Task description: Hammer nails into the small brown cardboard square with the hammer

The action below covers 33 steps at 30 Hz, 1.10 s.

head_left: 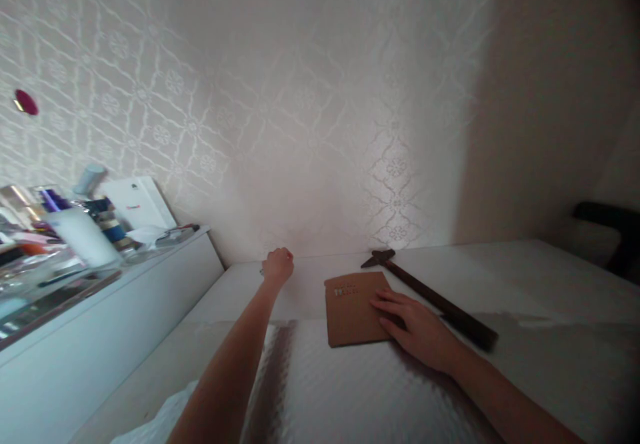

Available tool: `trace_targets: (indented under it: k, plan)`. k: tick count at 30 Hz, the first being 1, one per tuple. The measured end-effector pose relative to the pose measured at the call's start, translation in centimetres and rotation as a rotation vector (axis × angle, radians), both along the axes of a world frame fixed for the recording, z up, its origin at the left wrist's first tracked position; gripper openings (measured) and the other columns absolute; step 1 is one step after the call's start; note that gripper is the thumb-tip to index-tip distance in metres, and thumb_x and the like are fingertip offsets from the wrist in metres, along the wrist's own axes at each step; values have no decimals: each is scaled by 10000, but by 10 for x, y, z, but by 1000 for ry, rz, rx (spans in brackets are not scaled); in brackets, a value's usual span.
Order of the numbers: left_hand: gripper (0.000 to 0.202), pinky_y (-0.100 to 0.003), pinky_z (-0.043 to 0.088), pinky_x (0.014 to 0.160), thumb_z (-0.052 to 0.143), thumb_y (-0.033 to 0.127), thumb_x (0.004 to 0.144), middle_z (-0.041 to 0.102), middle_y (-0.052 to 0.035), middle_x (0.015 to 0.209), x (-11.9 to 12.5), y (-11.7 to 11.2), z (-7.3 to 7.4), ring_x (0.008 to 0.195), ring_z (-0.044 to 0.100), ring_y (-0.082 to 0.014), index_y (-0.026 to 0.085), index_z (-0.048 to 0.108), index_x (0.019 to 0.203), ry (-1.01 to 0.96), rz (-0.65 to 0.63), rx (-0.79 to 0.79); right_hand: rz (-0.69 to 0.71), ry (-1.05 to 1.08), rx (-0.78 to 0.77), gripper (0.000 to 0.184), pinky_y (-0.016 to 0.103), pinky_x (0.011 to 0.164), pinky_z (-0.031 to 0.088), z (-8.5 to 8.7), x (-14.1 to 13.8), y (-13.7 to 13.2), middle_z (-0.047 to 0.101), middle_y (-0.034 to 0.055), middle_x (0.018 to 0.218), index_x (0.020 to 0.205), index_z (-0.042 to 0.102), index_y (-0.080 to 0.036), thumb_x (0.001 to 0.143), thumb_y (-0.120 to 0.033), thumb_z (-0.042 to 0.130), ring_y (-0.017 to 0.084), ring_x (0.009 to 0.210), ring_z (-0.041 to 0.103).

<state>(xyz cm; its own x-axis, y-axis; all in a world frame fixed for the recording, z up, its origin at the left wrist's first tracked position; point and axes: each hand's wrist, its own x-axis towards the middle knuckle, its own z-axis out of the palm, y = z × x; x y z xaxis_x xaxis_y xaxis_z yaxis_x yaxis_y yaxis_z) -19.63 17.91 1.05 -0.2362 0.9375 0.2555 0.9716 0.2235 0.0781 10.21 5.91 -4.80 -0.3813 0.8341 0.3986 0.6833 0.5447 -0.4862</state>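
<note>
Heads up, a few bits are tough to read here. Your left hand (279, 265) is curled so tight I can't tell if anything's inside; there's a tiny dark speck beside it, too small to name. Your right hand (413, 327) hides the near right corner of the cardboard (353, 317), and the small marks by its far left corner are too blurry to make out. The desk's near edge is cut off.

The white desk (310, 284) butts up against a patterned wall (310, 131), with bubble wrap (345, 394) over its near middle. Left of it you've got a white cabinet (115, 324) crowded with bottles, plus a white box (137, 203). A dark chair-like thing (613, 221) is cropped on the right.

The cardboard lies mid-desk, overlapping the wrap's far edge. Your right hand's open, fingers spread on it. Your left is closed near the desk's back edge. The hammer (425, 291) slants from that back edge toward the near right corner.
</note>
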Motion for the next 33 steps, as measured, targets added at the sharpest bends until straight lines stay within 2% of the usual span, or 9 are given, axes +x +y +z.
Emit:
trace_targets:
  k: [5,9,13,16,20,27,33]
  plan:
    - [180,-267,439,825,494,212,871,670,-58,1018,52,-18,0,944,605,-180,189,649,959,-279,-132,121,-3,3,-6,375,403,1031,357,3,-1,1,534,118,1279,1171,618,-144,848,-255,463,232,1186,483]
    - [126,-246,440,773,555,176,829,686,-69,914,94,-45,0,844,618,-158,147,660,893,-584,-217,216,-1,-15,-20,370,377,1027,356,7,-2,2,532,121,1281,1164,622,-132,851,-248,462,227,1180,489]
    - [111,-236,433,734,552,181,825,680,-43,850,119,-75,-7,773,604,-137,154,654,858,-746,-268,348,0,-18,-18,374,362,1024,352,6,-2,5,530,123,1283,1168,618,-132,842,-243,474,220,1189,480]
    - [121,-239,427,715,536,184,831,673,-34,825,122,-88,-15,740,591,-136,159,650,866,-748,-227,433,6,-12,-21,371,363,1019,355,3,-1,7,528,125,1284,1164,621,-140,838,-249,483,220,1188,482]
    - [135,-255,422,713,534,200,835,676,-37,829,113,-89,-21,740,587,-149,165,659,870,-691,-204,466,5,-3,-13,362,369,1016,358,2,0,8,527,127,1283,1153,629,-146,836,-252,488,224,1186,485]
    - [136,-263,428,735,556,203,826,689,-38,827,108,-83,-26,761,600,-154,170,683,858,-633,-274,423,10,17,-12,358,376,1018,362,4,0,6,543,133,1263,1141,636,-132,830,-240,496,231,1176,494]
    - [128,-249,442,751,576,160,810,695,-42,837,109,-80,-26,773,613,-142,155,685,876,-670,-326,333,4,7,-28,352,372,1028,350,8,1,3,546,135,1259,1132,640,-122,823,-229,509,234,1183,487]
